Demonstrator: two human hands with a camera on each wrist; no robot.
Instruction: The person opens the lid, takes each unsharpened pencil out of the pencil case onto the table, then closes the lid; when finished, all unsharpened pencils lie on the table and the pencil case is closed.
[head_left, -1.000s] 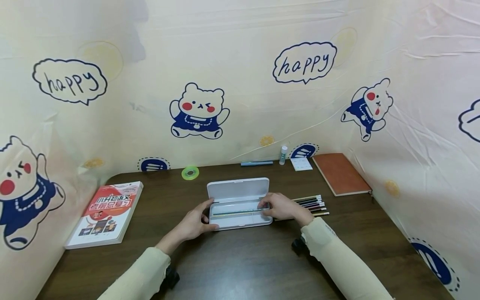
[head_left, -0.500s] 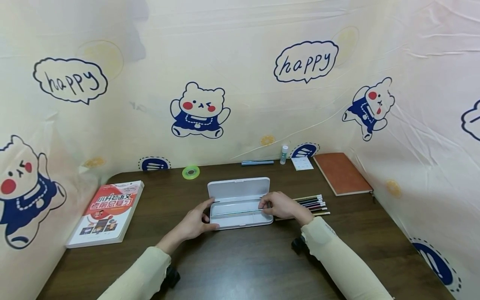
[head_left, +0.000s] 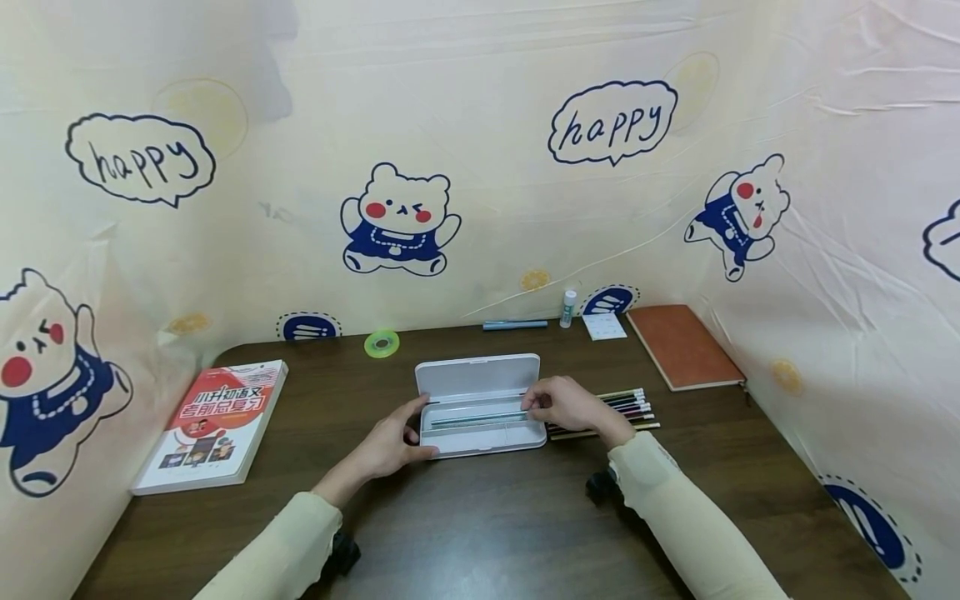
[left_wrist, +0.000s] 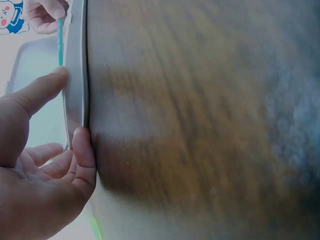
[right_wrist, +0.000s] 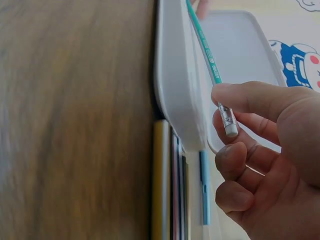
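Note:
A white pencil case (head_left: 480, 433) lies open on the dark wooden table (head_left: 487, 517), its lid (head_left: 478, 379) folded back. My left hand (head_left: 420, 429) grips the case's left end, thumb on the rim (left_wrist: 75, 75). Pinched near its eraser end by my right hand (head_left: 534, 406), a green pencil (head_left: 480, 416) lies lengthwise just above the tray. In the right wrist view the pencil (right_wrist: 205, 45) slants over the case (right_wrist: 175, 75) from my right hand (right_wrist: 222, 127). A row of several pencils (head_left: 618, 408) lies just right of the case.
A red-and-white book (head_left: 210, 425) lies at the left. Along the back sit a green tape roll (head_left: 381, 343), a blue pen (head_left: 513, 325), a glue stick (head_left: 567, 308), a note pad (head_left: 603, 327) and an orange notebook (head_left: 681, 346). Printed cloth walls enclose three sides.
My right hand has drawn slightly back and up over the tray, and the green pencil it pinches now shows. The left hand and the case have stayed put.

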